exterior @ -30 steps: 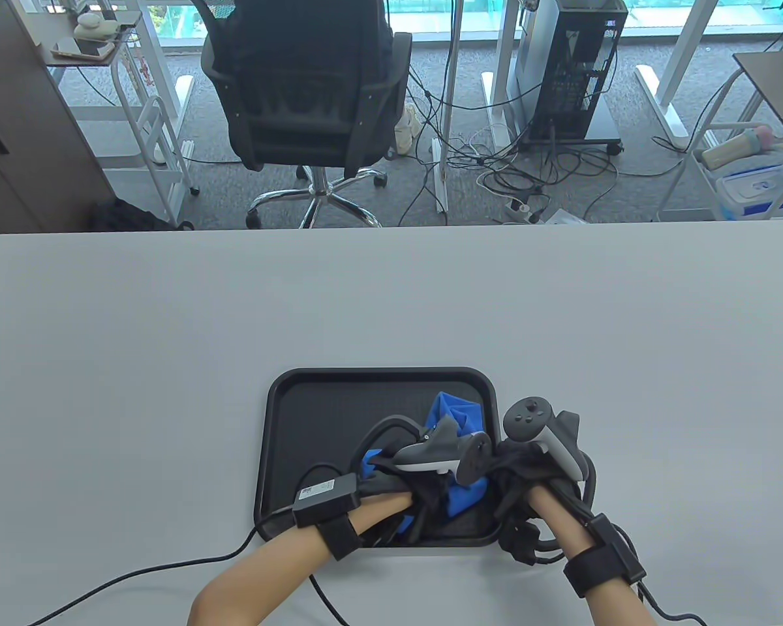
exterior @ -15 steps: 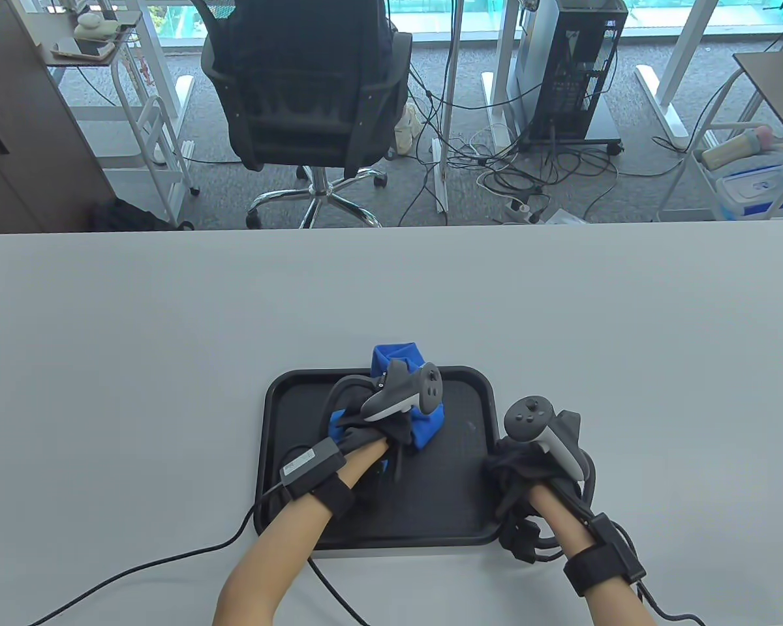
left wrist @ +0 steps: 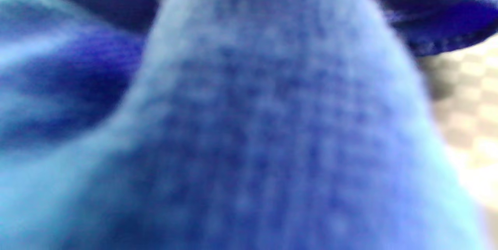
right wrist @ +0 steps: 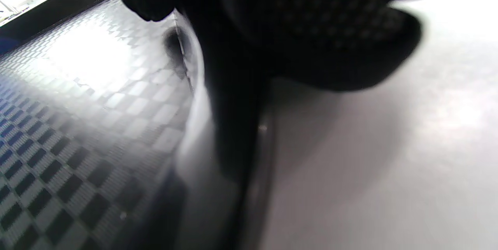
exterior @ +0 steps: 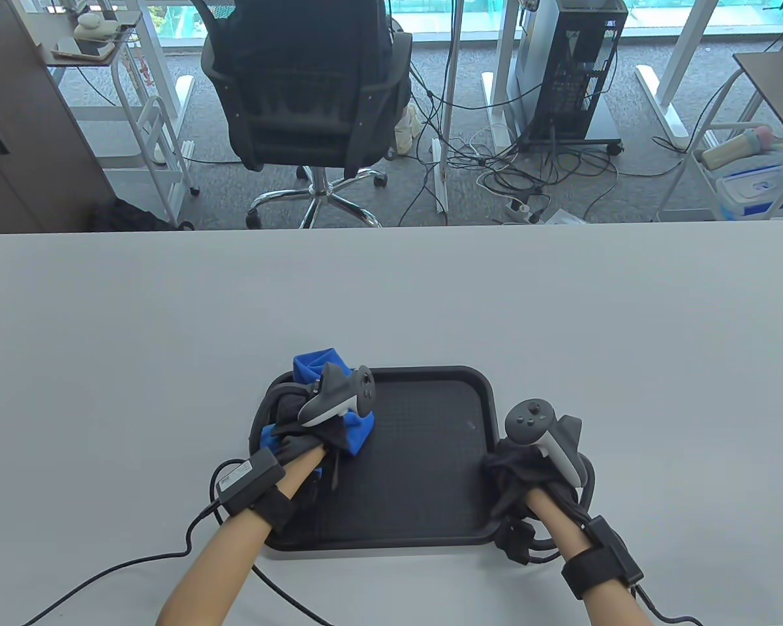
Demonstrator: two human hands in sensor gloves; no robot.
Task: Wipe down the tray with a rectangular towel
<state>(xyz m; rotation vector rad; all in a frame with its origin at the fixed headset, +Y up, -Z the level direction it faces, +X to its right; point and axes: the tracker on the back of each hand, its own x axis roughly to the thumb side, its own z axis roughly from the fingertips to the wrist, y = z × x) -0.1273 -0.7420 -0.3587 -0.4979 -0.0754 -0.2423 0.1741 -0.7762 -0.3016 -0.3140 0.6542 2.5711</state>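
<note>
One black tray (exterior: 430, 456) sits on one tabletop (exterior: 169, 313). One blue towel (exterior: 355, 433) lies bunched on it. Two gloved hands are in view, left (exterior: 300, 437) and right (exterior: 528, 469), each carrying one tracker, so two trackers. Beyond the tabletop stand one office chair (exterior: 307, 85) and one computer tower (exterior: 574, 65).

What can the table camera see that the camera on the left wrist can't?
Only the table view shows the whole black tray, the left hand pressing the towel at the tray's far left corner, the right hand at the tray's right rim, and the table. Only the left wrist view shows the towel's weave up close, blurry, filling nearly the whole picture. Both show the blue towel and a bit of tray.
</note>
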